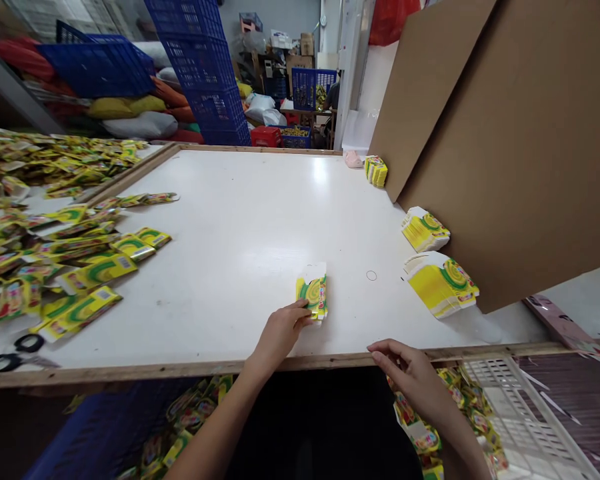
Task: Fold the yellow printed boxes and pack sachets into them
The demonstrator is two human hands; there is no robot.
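My left hand (282, 331) pinches the near left corner of a small stack of flat yellow-and-green cartons (314, 291), which lies on the white tabletop (220, 267). White flaps stick out at the stack's far end. Just over the table's wooden front edge, my right hand (414, 375) has its thumb and fingers loosely apart, with nothing visible in them. Beyond it, two larger carton stacks (443, 283) lean in a row by a big brown cardboard sheet (525, 147).
Many yellow-green cartons (90, 273) spread over the left side, near black-handled scissors (17, 353). A third stack (376, 171) and a pink item (353, 159) sit at the far right corner. Below the edge stand a white crate (525, 407) and a blue crate (105, 427) with cartons.
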